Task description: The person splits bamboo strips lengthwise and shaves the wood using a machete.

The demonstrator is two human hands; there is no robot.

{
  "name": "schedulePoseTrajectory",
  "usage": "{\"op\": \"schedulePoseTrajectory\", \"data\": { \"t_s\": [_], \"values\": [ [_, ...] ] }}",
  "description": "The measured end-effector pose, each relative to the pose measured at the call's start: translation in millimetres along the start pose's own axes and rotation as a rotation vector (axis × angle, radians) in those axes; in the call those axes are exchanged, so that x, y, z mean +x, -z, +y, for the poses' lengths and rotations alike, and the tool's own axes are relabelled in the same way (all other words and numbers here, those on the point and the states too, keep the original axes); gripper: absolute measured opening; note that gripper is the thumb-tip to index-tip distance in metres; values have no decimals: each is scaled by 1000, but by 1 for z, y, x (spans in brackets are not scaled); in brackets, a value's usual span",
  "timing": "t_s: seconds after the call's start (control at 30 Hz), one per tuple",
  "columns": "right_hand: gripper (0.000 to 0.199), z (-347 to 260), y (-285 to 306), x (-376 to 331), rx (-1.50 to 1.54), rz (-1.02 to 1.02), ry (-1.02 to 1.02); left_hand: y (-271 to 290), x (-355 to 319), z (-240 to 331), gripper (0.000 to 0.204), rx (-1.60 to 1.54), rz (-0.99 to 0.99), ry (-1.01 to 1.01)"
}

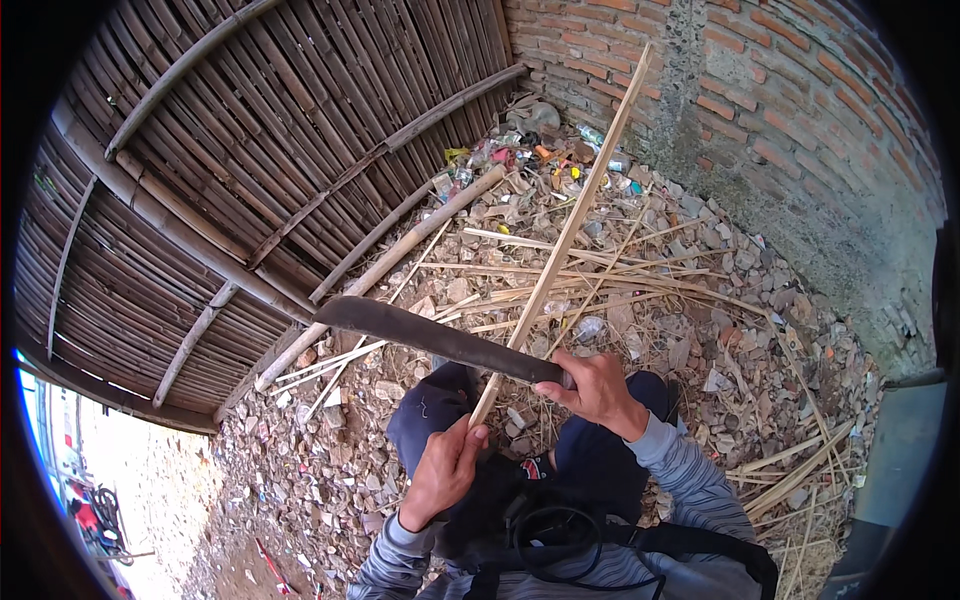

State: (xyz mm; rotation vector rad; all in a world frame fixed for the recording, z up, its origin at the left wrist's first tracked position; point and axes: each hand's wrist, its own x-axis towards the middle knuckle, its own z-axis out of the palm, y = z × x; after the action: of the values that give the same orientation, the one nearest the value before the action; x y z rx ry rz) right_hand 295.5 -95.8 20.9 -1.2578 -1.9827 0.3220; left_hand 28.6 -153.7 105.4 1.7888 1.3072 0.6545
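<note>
One long strip (558,245) is slanting up and away from the person, its lower end resting in the left hand (445,470), whose fingers are gripping it. The right hand (598,390) is clasping a machete (430,335) by its handle, the dark blade crossing the strip; whether they are touching, I cannot tell. Below, stony rubble (350,470) is covering the ground, and loose strips (690,290) are lying over it. Colourful litter (540,160) is filling the far corner, where a slatted wall (290,120) on the left is meeting a rough brick wall (800,130).
</note>
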Motion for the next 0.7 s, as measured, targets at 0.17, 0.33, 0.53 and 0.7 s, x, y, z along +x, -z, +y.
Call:
{"op": "schedulePoseTrajectory", "data": {
  "t_s": [0.17, 0.33, 0.53, 0.7],
  "values": [
    [56, -2, 5, 7, 37, -25, 11, -2, 1, 5, 28, -25, 2, 20],
    [55, 6, -4, 13, 56, 10, -45, 4, 0, -1, 28, 28, 24, 17],
    [55, -8, -5, 6, 38, 24, 3, 1, 1, 0, 27, 2, 20, 13],
    [56, 14, -3, 13, 1, 32, -34, 4, -2, -1, 26, 32, 13, -6]
  ]
}}
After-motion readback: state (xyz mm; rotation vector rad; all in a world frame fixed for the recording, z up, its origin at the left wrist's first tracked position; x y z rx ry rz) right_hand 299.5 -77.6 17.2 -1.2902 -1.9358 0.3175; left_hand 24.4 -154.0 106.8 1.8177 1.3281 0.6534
